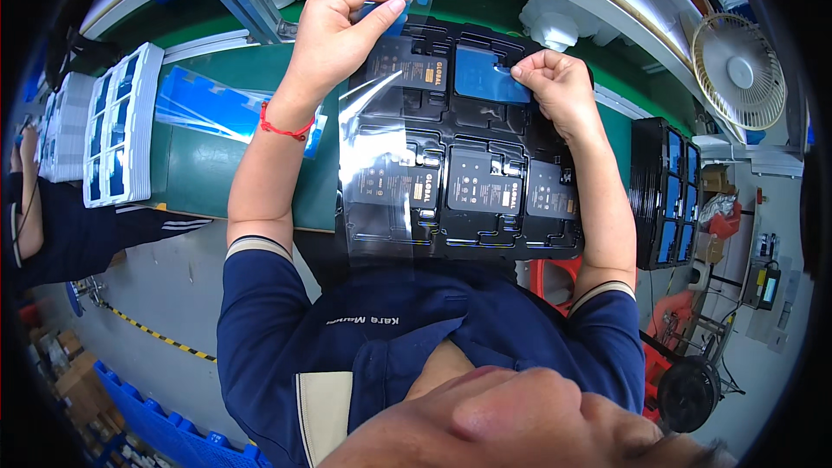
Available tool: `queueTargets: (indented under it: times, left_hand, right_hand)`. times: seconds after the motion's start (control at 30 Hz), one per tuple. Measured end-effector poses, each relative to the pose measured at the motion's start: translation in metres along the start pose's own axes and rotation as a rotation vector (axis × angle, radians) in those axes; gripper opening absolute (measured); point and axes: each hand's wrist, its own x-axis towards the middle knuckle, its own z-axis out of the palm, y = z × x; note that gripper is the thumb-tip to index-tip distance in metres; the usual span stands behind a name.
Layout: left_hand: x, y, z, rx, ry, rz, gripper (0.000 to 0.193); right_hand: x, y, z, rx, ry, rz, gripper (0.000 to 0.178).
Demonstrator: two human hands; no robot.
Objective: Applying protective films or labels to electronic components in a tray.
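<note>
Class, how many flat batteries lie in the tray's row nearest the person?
3: left battery, partly seen through clear film; middle battery; right battery, its edge possibly hidden by the right forearm.

Bright, even light. Hard glare on clear film (371,165) over left side of black tray (503,248). Fisheye bends edges around tray; far left of it probably soft.

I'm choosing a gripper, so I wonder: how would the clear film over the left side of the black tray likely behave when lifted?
The clear film is probably floppy, as it bends near its upper end. It looks light for its size: the black tray shows through it. Its glossy glare hints at slipperiness.
</note>
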Motion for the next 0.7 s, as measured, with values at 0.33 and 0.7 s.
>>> queueTargets:
  times: [0.33, 0.7]
  left_hand:
    - [0.000, -0.002, 0.001, -0.018, 0.003, -0.004, 0.018]
    - [-0.001, -0.002, -0.002, 0.092, -0.044, -0.097, 0.022]
  right_hand:
    - [0.007, 0.019, 0.001, -0.213, 0.080, -0.162, 0.009]
    - [-0.011, -0.004, 0.004, -0.761, 0.268, -0.384, 0.035]
